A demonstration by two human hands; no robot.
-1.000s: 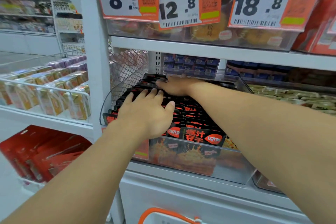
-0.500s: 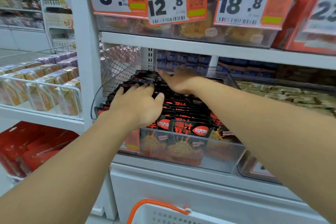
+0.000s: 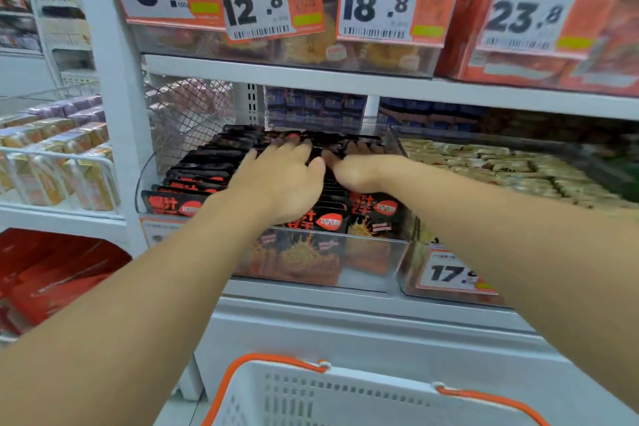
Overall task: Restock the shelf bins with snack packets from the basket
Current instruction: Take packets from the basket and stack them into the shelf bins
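Observation:
A clear plastic shelf bin [image 3: 366, 266] on the middle shelf holds rows of black snack packets [image 3: 204, 171] with red and orange print. My left hand [image 3: 280, 180] lies flat on top of the packets, fingers straight and pointing toward the back of the bin. My right hand [image 3: 363, 169] rests on the packets right beside it, thumbs nearly touching; its fingertips are hidden among the rear packets. Neither hand lifts a packet. The white basket [image 3: 345, 394] with orange handles stands below at the bottom edge; its inside is out of view.
A neighbouring bin of green-beige packets [image 3: 501, 166] sits to the right. Price tags [image 3: 256, 0] hang from the shelf above, close over the hands. A wire mesh divider [image 3: 183, 111] bounds the bin on the left. Red packs [image 3: 52, 280] fill the lower left shelf.
My right hand drew back from the rear of the bin toward the left hand; both now sit side by side. The view tilted down, showing more of the basket.

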